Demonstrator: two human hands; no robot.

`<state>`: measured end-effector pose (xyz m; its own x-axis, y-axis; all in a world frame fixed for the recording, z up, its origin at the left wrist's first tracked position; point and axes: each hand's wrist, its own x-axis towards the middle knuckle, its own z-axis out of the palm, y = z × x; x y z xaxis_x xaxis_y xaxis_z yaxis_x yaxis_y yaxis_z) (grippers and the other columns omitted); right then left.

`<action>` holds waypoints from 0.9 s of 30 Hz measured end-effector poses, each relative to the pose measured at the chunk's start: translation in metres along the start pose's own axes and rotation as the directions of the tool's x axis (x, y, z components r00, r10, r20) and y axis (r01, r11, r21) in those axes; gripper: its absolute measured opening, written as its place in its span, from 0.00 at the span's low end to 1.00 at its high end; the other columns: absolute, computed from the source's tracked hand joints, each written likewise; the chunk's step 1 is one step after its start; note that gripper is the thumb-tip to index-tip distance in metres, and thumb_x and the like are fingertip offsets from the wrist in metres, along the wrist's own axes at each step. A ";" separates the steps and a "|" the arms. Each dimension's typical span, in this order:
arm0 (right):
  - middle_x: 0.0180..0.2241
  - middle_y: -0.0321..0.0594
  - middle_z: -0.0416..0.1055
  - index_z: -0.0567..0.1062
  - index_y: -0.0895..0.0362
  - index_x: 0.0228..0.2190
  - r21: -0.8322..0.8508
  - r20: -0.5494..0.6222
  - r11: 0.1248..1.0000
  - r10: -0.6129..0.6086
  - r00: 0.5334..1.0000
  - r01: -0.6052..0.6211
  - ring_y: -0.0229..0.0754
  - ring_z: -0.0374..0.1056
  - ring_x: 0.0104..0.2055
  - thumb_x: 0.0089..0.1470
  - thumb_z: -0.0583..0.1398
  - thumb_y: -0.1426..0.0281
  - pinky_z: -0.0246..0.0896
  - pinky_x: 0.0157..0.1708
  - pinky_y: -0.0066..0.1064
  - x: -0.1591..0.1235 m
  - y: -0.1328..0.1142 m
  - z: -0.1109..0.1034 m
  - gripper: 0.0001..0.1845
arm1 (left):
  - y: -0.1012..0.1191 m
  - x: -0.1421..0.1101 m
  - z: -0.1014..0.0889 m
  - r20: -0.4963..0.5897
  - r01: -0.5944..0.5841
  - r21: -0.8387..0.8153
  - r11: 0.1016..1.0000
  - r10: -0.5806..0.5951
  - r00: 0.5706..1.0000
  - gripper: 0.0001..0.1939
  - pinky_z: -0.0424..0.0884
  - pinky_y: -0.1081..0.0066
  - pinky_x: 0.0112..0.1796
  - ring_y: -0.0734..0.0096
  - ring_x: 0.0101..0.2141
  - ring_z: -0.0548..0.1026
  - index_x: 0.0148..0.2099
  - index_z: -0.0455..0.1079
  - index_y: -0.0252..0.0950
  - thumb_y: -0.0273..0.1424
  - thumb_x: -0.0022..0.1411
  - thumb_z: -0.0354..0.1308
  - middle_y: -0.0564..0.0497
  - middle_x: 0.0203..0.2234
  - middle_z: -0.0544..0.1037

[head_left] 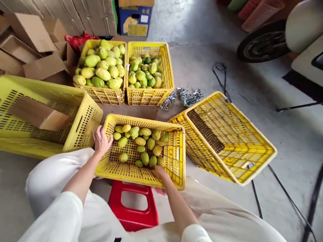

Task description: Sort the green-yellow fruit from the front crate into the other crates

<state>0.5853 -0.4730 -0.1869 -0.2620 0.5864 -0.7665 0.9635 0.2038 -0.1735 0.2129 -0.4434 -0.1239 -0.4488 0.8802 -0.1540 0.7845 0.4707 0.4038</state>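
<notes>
Far left on the floor: the large crate with a carton in it, close by your left hand; mind pinching between the walls. Your left hand is loosely spread at the left rim of the middle crate, no fruit in it; how firmly it bears there cannot be told. A thumb-and-finger hold on that rim should steady the crate best. The fruit lies loose inside, mostly along the far edge and toward the right end, one piece apart near the left. Suggest cupping each piece and setting it down, since skins may bruise if dropped. Below the near edge: the red stool. Your right hand reaches over that edge near the near right corner, beside fruit; fingers partly hidden, grip cannot be told. Lift clear of the rim, and avoid knocking the tilted crate on the right.
</notes>
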 end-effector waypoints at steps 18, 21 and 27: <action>0.66 0.61 0.81 0.83 0.62 0.63 -0.060 0.121 0.877 -0.468 0.875 0.477 0.59 0.68 0.74 0.74 0.52 0.80 0.65 0.72 0.46 0.064 -0.056 0.040 0.26 | 0.024 -0.067 0.124 0.740 -0.078 0.354 0.932 -0.228 0.633 0.43 0.65 0.40 0.72 0.31 0.76 0.69 0.77 0.66 0.37 0.31 0.63 0.73 0.25 0.77 0.68; 0.68 0.64 0.80 0.81 0.65 0.66 -0.093 0.134 0.886 -0.441 0.887 0.455 0.64 0.64 0.78 0.71 0.53 0.82 0.64 0.74 0.53 0.078 -0.067 0.053 0.30 | 0.021 -0.060 0.134 0.767 -0.043 0.308 0.951 -0.221 0.603 0.38 0.65 0.41 0.73 0.33 0.75 0.71 0.71 0.72 0.38 0.24 0.60 0.73 0.27 0.75 0.72; 0.62 0.57 0.86 0.86 0.61 0.60 -0.090 0.204 0.910 -0.380 0.902 0.404 0.63 0.67 0.78 0.68 0.65 0.77 0.60 0.76 0.58 0.097 -0.072 0.062 0.22 | 0.018 -0.068 0.134 0.697 0.242 0.275 0.930 -0.367 0.617 0.36 0.75 0.51 0.63 0.37 0.66 0.79 0.68 0.71 0.33 0.24 0.59 0.74 0.26 0.68 0.76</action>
<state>0.4939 -0.4793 -0.2876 -0.5917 0.2919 -0.7514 0.7663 0.4932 -0.4118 0.3147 -0.4869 -0.2269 -0.2661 0.4123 -0.8713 0.7392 0.6675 0.0901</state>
